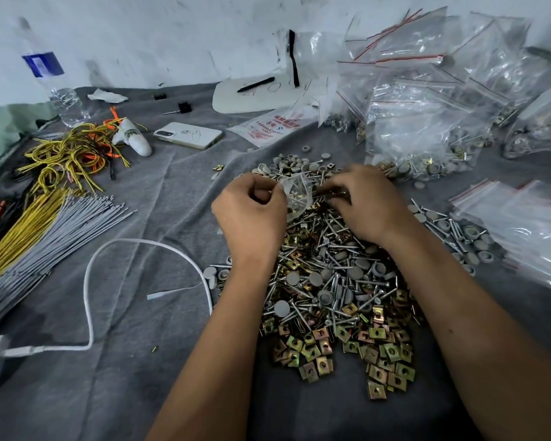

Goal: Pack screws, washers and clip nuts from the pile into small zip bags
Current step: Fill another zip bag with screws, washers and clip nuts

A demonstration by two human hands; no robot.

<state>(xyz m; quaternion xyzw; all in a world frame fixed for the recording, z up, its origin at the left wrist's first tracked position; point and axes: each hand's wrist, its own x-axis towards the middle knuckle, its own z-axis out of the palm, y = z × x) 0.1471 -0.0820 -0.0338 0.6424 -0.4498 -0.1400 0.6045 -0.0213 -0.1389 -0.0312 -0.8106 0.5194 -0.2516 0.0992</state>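
My left hand [252, 205] pinches the small zip bag [296, 194] open at twelve o'clock of the pile [331, 281], so my right hand [366, 202], gripping parts, can fill it.

Phone [188, 135], water btl [50, 74], wire bundles [45, 224]

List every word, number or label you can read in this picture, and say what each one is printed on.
"5号": red print on the white packet lying behind the pile.
"140mm×1…": red print on the same packet; the end is cut off from reading.
"100": red print on the same packet.
Chinese heading on that packet: too blurred to read.
Blue label on the water bottle: unreadable.
Handwriting on the white board: too faint to read.
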